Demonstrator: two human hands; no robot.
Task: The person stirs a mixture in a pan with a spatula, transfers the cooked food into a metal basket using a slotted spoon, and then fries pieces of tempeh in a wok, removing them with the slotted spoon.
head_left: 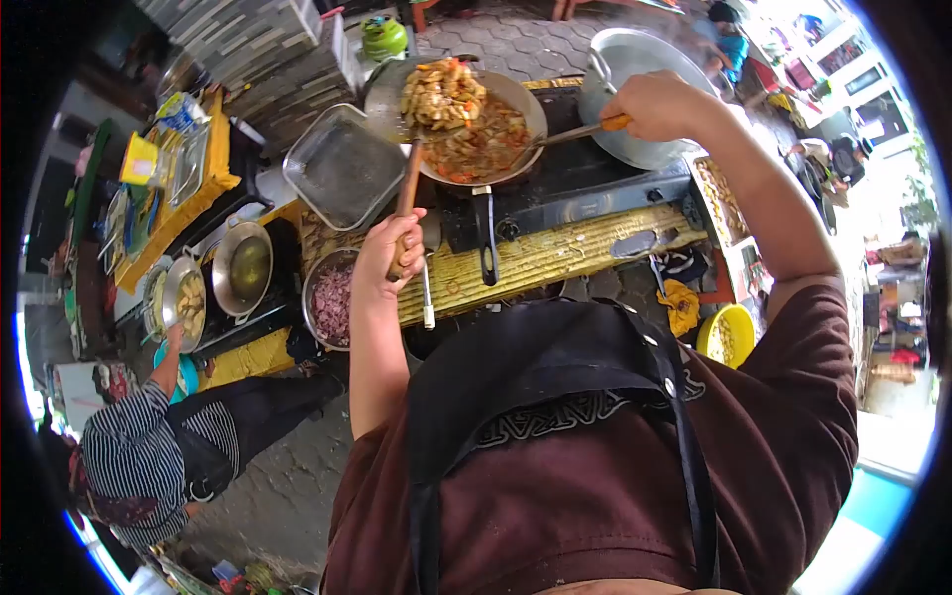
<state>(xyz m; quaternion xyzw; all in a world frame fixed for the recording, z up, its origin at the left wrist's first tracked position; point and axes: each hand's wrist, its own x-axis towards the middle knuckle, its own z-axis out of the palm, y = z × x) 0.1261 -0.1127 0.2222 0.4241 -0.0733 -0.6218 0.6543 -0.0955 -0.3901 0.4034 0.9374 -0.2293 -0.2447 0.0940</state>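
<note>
Two bare hands are busy over the stove from where I stand, both grips closed. The left hand has its fingers wrapped round the stick of a wooden-handled scoop, which slants up and away, its head heaped with pale, glistening pieces of food flecked with orange. That load sits above the far left part of the frying pan, overlapping its rim in my view. The right hand pinches the wooden end of a metal-shafted utensil, whose other end reaches into the reddish, saucy stew in the pan; its tip is hidden there.

The pan's black handle points back at the cook, over the yellow ribbed counter. A square metal tray lies just left of the pan, and a big metal pot stands to its right. Near the left forearm there's a bowl of chopped purplish pieces; a yellow tub sits lower right. Over on the left, a co-worker in stripes has one hand at another pan.
</note>
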